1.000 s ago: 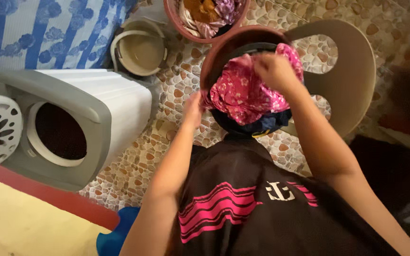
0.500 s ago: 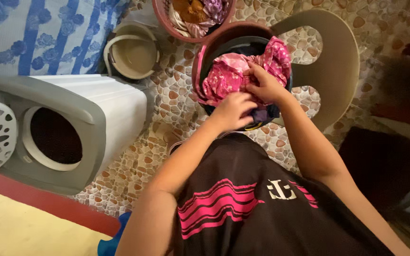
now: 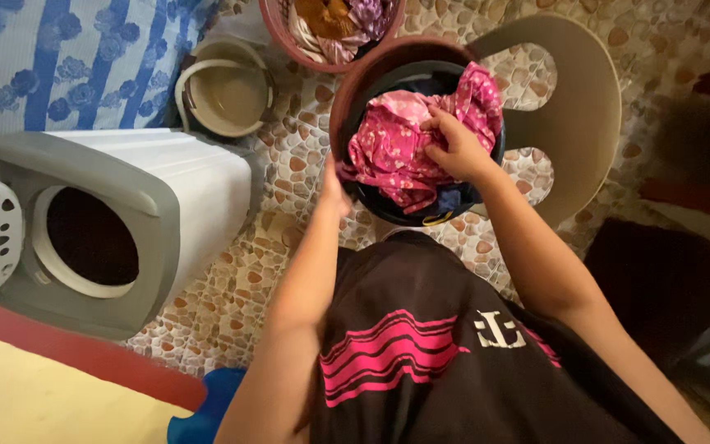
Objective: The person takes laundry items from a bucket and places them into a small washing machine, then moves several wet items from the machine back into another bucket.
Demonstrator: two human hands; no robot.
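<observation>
Dark tub (image 3: 347, 107) sits tight between the white washer (image 3: 166, 197) and beige chair (image 3: 577, 123); open tiled floor (image 3: 232, 288) below. Right hand (image 3: 454, 148) grip closed on pink cloth (image 3: 396, 152). Left hand (image 3: 332, 185) at the tub rim; grip can't be told.

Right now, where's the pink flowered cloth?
In the head view, the pink flowered cloth lies heaped in the dark basin at top centre, under the right hand, just below the basket of clothes and right of the white washer tub.

Right hand (image 3: 454, 148) clenched, left hand (image 3: 332, 187) perhaps gripping
</observation>
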